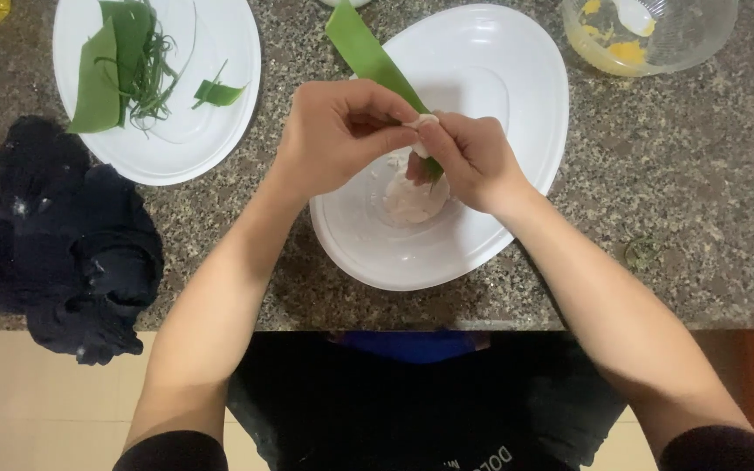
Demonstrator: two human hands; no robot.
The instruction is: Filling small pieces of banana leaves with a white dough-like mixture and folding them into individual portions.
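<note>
Over the white oval plate (pixel 517 78), both hands (pixel 412 144) pinch a green leaf strip (pixel 368 57) slanting up-left.

A long green leaf strip (pixel 366 54) slants from top centre down to a small white dough lump (pixel 424 123), pinched mid-frame.

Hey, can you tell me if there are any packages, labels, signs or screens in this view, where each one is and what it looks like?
No packages, signs or screens in view.
Printed lettering: pale print on the person's dark garment, bottom centre, upside down to the camera.
Otherwise only unlabelled things: two white plates, a clear bowl, a dark cloth, and green leaf strips held by the left hand and right hand.
</note>
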